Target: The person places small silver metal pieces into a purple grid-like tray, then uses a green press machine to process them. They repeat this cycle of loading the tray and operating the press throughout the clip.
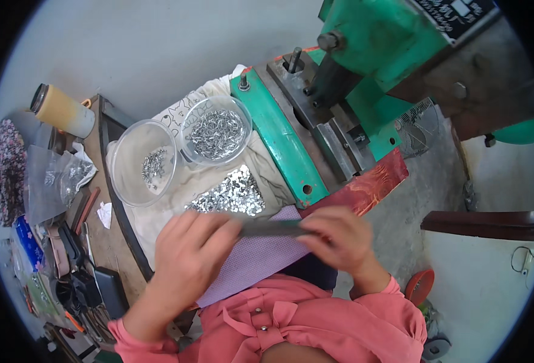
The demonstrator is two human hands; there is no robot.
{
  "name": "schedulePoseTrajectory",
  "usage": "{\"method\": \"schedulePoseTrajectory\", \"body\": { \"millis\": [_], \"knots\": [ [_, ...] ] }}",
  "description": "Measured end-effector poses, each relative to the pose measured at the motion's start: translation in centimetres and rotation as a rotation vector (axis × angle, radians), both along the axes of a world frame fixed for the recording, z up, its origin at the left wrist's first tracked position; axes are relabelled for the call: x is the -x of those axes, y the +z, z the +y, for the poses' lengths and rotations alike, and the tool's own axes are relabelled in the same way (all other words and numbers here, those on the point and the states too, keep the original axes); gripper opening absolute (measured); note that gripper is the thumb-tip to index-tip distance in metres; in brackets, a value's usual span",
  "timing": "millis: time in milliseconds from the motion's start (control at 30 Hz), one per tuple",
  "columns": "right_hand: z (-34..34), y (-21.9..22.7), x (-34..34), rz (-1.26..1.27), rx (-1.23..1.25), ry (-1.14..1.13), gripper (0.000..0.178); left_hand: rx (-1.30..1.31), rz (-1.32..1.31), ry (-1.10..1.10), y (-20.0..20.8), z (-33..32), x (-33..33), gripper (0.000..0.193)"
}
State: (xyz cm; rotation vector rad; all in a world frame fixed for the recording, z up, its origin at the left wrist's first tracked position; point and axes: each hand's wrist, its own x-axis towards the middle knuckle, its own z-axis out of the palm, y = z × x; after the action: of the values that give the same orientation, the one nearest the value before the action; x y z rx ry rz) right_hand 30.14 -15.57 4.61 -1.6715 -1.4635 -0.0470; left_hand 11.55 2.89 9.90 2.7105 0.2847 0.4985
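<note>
My left hand point(195, 251) and my right hand point(341, 239) are closed on opposite ends of a dark grey flat bar point(271, 228), held level above a purple cloth point(248, 266) on my lap. Motion smears the fingers and the bar. Just beyond the bar lies a loose pile of small shiny metal pieces point(233, 195) on a pale cloth point(271, 166). Behind that pile stand two clear plastic tubs. The left tub point(123, 166) holds a few small metal parts, and the right tub point(209, 101) holds many more.
A green press point(277, 136) with a steel die point(338, 148) rises at the right of the pile. On the left, a wooden bench point(135, 248) carries tools, bags and a black case point(111, 290). A yellowish jar point(67, 112) stands behind. An orange-red bowl point(420, 285) sits low at right.
</note>
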Motion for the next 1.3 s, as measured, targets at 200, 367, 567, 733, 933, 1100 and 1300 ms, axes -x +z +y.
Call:
{"method": "schedulePoseTrajectory", "body": {
  "millis": [200, 367, 567, 733, 933, 1100, 1300],
  "knots": [
    [-1.1, 2.2, -4.0, -0.194, -0.04, -0.361, 0.023, -0.16, -0.31, -0.338, -1.2, 3.6, -11.5, 0.011],
    [-2.9, 0.8, -4.3, -0.134, -0.015, -0.484, 0.025, -0.237, -0.316, -0.459, -2.2, 3.2, -16.6, 0.01],
    [-3.7, 1.2, -2.7, -0.116, -0.035, -0.477, 0.027, -0.365, -0.263, -0.579, -0.9, 2.2, -16.9, 0.007],
    [-3.9, 1.2, -2.8, -0.074, -0.057, -0.534, 0.026, -0.403, -0.164, -0.655, 0.8, 2.2, -18.2, 0.007],
    [-3.9, 1.2, -2.3, -0.048, -0.043, -0.557, 0.024, -0.46, -0.136, -0.691, 1.1, 1.9, -18.5, 0.007],
    [-4.2, 0.9, -1.8, -0.002, -0.039, -0.554, 0.025, -0.495, -0.091, -0.691, 1.0, 1.4, -18.2, 0.009],
    [-1.8, 0.5, -2.7, 0.019, -0.048, -0.493, 0.028, -0.494, -0.026, -0.586, 0.2, 0.1, -15.2, 0.024]
  ]
}}
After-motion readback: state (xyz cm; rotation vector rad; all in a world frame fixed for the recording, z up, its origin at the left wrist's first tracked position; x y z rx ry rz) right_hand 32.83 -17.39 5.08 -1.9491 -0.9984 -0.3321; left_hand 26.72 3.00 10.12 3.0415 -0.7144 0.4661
